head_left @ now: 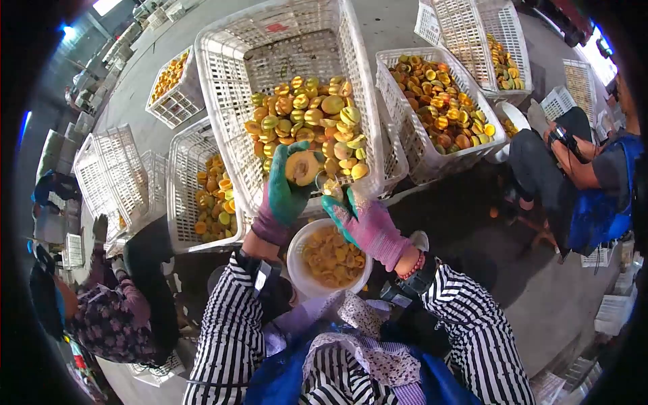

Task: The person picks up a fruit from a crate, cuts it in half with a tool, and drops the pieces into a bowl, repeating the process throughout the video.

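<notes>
My left hand (289,182), in a green and pink glove, is closed around a halved peach (302,169), its cut face showing. Close beside it, my right hand (361,219), gloved the same way, is closed on a small tool with a curved end (329,187); yellow pulp clings there, and the grip is mostly hidden by the fingers. Both hands are over the near edge of a tilted white crate (368,101) partly filled with halved peaches (310,111). Below them stands a white bucket (294,264) of yellow-brown fruit scraps (331,256).
White crates of fruit stand on the left (177,182) and right (398,108). Stacked crates (466,34) are farther back. A person in a blue apron (594,202) sits at right; another in a flowered top (111,317) is at left.
</notes>
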